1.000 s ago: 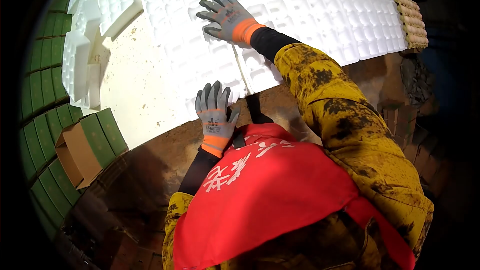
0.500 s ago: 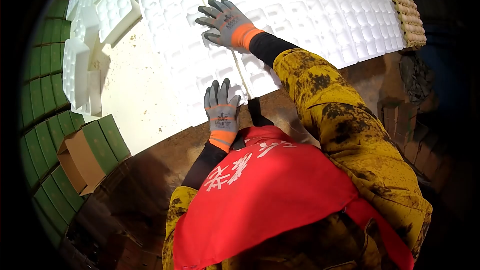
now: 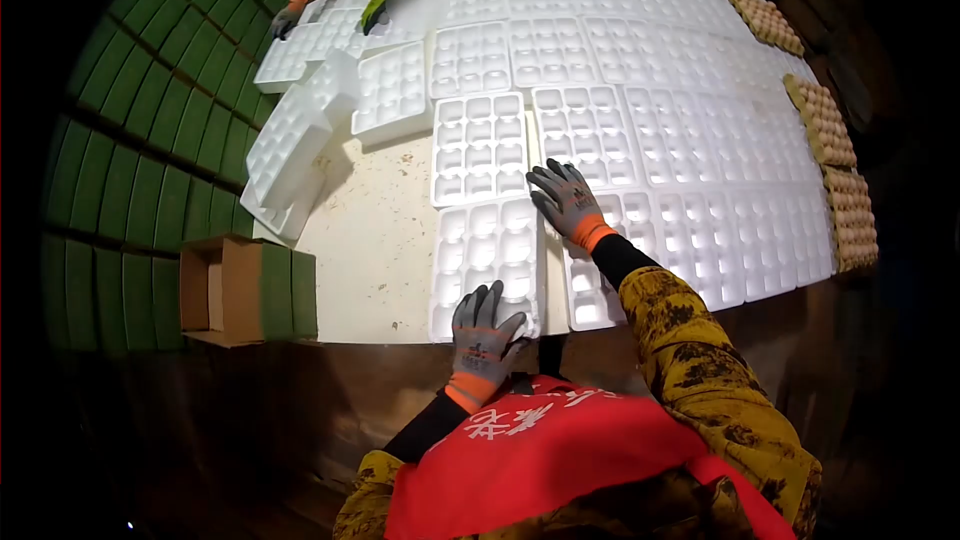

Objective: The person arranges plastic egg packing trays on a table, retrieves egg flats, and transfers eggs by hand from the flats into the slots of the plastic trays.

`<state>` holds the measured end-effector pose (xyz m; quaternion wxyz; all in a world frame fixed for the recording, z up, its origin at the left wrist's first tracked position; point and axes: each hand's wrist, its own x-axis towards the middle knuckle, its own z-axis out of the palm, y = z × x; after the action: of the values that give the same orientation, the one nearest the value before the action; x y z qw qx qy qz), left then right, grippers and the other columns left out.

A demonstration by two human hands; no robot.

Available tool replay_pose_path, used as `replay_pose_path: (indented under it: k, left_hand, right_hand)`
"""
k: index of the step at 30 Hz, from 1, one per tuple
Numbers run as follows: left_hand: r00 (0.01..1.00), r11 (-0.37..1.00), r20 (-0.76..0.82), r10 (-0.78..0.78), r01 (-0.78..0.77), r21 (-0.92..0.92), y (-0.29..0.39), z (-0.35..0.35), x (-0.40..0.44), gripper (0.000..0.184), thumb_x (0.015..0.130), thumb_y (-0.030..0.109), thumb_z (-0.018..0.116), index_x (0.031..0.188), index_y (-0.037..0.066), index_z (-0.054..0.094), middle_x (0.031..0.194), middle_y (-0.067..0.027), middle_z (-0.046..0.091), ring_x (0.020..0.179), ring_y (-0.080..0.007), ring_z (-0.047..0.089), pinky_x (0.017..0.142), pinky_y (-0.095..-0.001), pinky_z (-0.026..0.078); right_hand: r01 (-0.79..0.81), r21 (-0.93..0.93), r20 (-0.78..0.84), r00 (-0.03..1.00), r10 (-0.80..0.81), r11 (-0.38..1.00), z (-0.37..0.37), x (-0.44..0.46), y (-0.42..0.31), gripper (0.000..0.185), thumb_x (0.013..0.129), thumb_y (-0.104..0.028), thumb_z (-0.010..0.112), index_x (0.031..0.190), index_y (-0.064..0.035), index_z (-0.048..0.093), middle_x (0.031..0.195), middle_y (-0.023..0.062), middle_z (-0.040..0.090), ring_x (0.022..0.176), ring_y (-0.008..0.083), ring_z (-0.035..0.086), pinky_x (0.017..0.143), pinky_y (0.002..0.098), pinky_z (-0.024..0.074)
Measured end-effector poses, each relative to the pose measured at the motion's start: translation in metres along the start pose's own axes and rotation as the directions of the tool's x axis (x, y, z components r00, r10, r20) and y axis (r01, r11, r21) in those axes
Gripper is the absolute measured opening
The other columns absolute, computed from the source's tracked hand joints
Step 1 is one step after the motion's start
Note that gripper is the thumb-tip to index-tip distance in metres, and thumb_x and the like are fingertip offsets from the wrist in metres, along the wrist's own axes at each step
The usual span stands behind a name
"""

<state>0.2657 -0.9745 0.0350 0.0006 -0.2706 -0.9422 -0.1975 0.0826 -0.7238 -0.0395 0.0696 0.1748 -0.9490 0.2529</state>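
The near tray [image 3: 485,245], a white moulded one, lies flat at the near edge of the table [image 3: 370,250], and my gloved left hand [image 3: 486,335] rests over its near end, fingers extended and thumb at the right corner. My right hand [image 3: 566,205] lies spread at the pale gap on that tray's right. Both hands look open; I cannot tell whether my left fingers press on the rim.

Half a second ago my right fingers reached across the gap onto the left row; now they end at it. The gap also looks wider, so I judge this row stands apart from its neighbours.

Just beyond lies another tray [image 3: 478,145], with a right-hand tray [image 3: 585,130] across the gap. To the left, loose trays [image 3: 285,145] sit tilted, near an open carton [image 3: 222,290] and stacked green boxes [image 3: 130,285]. Egg-like rows [image 3: 850,210] line the far right. At the far left, a co-worker's gloved hand [image 3: 376,6] has come fully into view.
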Motion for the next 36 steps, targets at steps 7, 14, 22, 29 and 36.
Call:
replay_pose_path:
  k: [7,14,22,29,36]
  left_hand:
    - [0.989,0.988,-0.075,-0.128,0.121,-0.095,-0.027,-0.024,-0.009,0.061,0.064,0.025,0.088,0.121,0.016,0.068,0.136,-0.0190,0.056,0.118,-0.0369,0.057,0.098,-0.0459,0.046]
    - [0.903,0.907,-0.338,-0.266,0.116,-0.404,-0.020,-0.029,-0.002,0.123,0.057,0.036,0.095,0.154,0.002,0.027,0.120,-0.0230,0.064,0.094,-0.0366,0.068,0.077,-0.0425,0.057]
    - [0.874,0.892,-0.380,-0.303,0.120,-0.436,-0.015,-0.039,0.011,0.114,0.062,0.027,0.096,0.153,0.003,0.033,0.113,-0.0173,0.066,0.088,-0.0233,0.066,0.073,-0.0343,0.057]
    - [0.874,0.486,-0.099,-0.477,0.168,-0.858,-0.009,-0.127,0.036,0.081,0.085,0.010,0.077,0.153,0.007,0.034,0.125,-0.0146,0.062,0.106,-0.0195,0.061,0.088,-0.0318,0.052]
    - [0.828,0.152,-0.078,-0.555,0.008,-0.988,-0.052,-0.195,0.018,0.075,0.092,0.009,0.065,0.155,0.008,0.027,0.144,-0.0172,0.049,0.118,-0.0203,0.057,0.096,-0.0306,0.048]
  right_hand:
    - [0.013,-0.115,0.011,1.000,-0.011,0.993,0.010,-0.003,0.002,0.050,0.097,-0.043,0.052,0.141,-0.0200,0.055,0.149,0.0064,0.049,0.144,0.0318,0.035,0.122,0.0456,0.0201]
    - [0.015,-0.187,0.050,0.999,-0.006,0.982,0.010,-0.001,0.002,0.050,0.096,-0.045,0.052,0.141,-0.0219,0.055,0.150,0.0046,0.049,0.144,0.0305,0.035,0.123,0.0449,0.0197]
    - [-0.004,-0.135,0.097,0.995,0.018,0.991,0.002,-0.006,-0.005,0.052,0.098,-0.046,0.047,0.141,-0.0168,0.054,0.154,0.0055,0.044,0.148,0.0283,0.028,0.125,0.0429,0.0136]
    - [0.002,-0.139,0.025,1.000,0.002,0.990,0.001,-0.008,-0.002,0.046,0.094,-0.038,0.055,0.135,-0.0175,0.060,0.150,0.0062,0.049,0.145,0.0310,0.033,0.122,0.0452,0.0197]
    - [0.017,-0.118,-0.031,0.999,-0.021,0.993,0.014,-0.009,0.005,0.044,0.094,-0.039,0.056,0.132,-0.0175,0.063,0.148,0.0064,0.051,0.144,0.0308,0.034,0.122,0.0461,0.0212]
